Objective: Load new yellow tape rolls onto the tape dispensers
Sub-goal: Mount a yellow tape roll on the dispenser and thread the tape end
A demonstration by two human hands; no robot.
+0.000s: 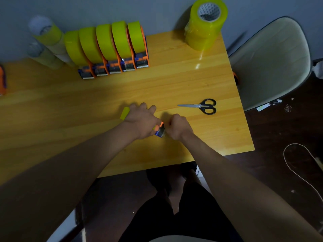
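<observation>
An orange and blue tape dispenser (160, 131) with a yellow tape roll (125, 113) on it lies on the wooden table (183, 81) near its front. My left hand (142, 119) grips the roll and the dispenser body from above, hiding most of both. My right hand (176, 127) is curled at the dispenser's blade end, with its fingertips hidden. At the back of the table stands a row of several loaded dispensers (111, 49) with yellow rolls. A stack of new yellow tape rolls (203, 23) stands at the back right corner.
Black-handled scissors (202, 106) lie on the table right of my hands. Wrapped tubes of tape rolls (47, 42) lean at the back left. A grey chair (269, 62) stands off the table's right edge. Another orange dispenser (2, 79) shows at the left edge.
</observation>
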